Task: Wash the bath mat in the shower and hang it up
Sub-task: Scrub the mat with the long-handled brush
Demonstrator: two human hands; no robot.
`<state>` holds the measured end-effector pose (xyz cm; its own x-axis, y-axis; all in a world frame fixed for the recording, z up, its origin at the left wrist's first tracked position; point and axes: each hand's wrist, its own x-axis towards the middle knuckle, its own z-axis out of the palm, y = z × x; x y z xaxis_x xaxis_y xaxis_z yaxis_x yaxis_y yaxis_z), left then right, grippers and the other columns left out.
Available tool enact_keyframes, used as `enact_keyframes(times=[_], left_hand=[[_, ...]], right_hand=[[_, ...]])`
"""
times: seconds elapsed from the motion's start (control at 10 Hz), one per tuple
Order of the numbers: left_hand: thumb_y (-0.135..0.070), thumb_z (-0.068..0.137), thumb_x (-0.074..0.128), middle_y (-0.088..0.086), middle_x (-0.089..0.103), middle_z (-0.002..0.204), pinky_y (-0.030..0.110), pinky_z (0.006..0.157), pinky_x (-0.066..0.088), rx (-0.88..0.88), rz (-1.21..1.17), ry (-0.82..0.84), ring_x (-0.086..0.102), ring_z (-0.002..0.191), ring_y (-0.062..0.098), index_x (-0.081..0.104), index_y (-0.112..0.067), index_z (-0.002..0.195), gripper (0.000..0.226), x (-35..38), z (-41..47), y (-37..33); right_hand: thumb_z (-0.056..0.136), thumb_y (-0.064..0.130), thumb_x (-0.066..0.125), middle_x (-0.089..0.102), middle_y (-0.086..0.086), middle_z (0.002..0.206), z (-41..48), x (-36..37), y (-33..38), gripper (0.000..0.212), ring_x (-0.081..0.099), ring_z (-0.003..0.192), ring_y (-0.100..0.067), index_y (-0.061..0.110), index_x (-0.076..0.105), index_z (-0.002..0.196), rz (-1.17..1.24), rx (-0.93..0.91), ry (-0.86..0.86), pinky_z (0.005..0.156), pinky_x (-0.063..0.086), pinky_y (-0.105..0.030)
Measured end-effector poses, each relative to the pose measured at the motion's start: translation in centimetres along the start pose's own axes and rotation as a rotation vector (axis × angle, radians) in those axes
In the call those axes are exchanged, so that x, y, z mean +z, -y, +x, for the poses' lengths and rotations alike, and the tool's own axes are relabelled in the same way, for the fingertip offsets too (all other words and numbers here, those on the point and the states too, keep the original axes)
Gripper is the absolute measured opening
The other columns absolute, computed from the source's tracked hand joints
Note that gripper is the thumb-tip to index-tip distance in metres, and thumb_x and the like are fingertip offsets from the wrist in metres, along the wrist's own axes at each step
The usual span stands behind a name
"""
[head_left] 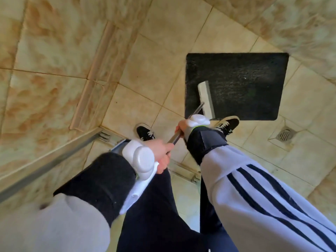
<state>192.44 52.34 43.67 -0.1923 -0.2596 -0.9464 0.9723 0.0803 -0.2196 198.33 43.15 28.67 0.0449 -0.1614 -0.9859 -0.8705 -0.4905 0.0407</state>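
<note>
Nearest us, our left hand [161,151] curls tight round the near end of a metal pole [175,138], with a white device [143,157] strapped at that wrist. Just beyond that grip, our right hand [181,127] wraps the same pole, fingers closed about it. Past both grips the pole runs out to a flat white head [206,99], which rests on the black bath mat [245,79]. The mat lies flat on the tiled floor [163,60], ahead of our right shoe [228,123]. A floor drain [284,134] sits right of the grips.
</note>
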Motion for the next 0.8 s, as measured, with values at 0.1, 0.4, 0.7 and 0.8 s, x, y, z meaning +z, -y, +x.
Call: enact_keyframes(times=[0.1,0.4,0.7,0.8], left_hand=[[-0.022,0.101,0.031,-0.006,0.024,0.03,0.004,0.033,0.02,0.055,0.013,-0.024,0.022,0.021,0.007,0.032,-0.012,0.063,0.04,-3.5,-3.3,1.5],[-0.023,0.1,0.034,-0.007,0.025,0.03,0.004,0.031,0.022,0.094,0.023,-0.012,0.023,0.019,0.005,0.033,-0.012,0.063,0.039,0.5,-5.1,-5.4],[-0.013,0.101,0.034,-0.005,0.039,0.049,0.017,0.048,0.027,0.174,0.121,-0.051,0.036,0.042,0.005,0.031,-0.017,0.06,0.041,12.0,2.2,-14.7],[-0.015,0.1,0.036,-0.004,0.039,0.041,0.009,0.039,0.028,0.093,-0.066,-0.023,0.037,0.033,0.006,0.032,-0.014,0.059,0.041,11.4,2.8,-14.8]], right_hand=[[0.086,0.005,0.038,0.053,-0.004,0.053,-1.6,4.6,0.3,0.012,0.055,0.04,-0.014,0.009,0.048,0.093,-0.104,0.007,0.173,0.051,0.049,-0.018],[0.1,0.01,0.039,0.04,0.002,0.022,-2.9,-2.8,6.1,0.029,0.04,0.016,-0.006,0.011,0.036,0.071,0.149,-0.022,0.137,0.028,0.038,-0.011],[0.098,0.016,0.048,0.045,-0.002,0.044,5.3,-19.1,7.6,0.031,0.042,0.022,-0.01,0.011,0.037,0.07,0.175,0.096,-0.106,0.039,0.042,-0.021],[0.097,0.013,0.04,0.045,-0.002,0.029,6.4,-19.2,7.4,0.034,0.046,0.025,-0.011,0.011,0.037,0.063,0.124,0.094,-0.062,0.045,0.043,-0.015]])
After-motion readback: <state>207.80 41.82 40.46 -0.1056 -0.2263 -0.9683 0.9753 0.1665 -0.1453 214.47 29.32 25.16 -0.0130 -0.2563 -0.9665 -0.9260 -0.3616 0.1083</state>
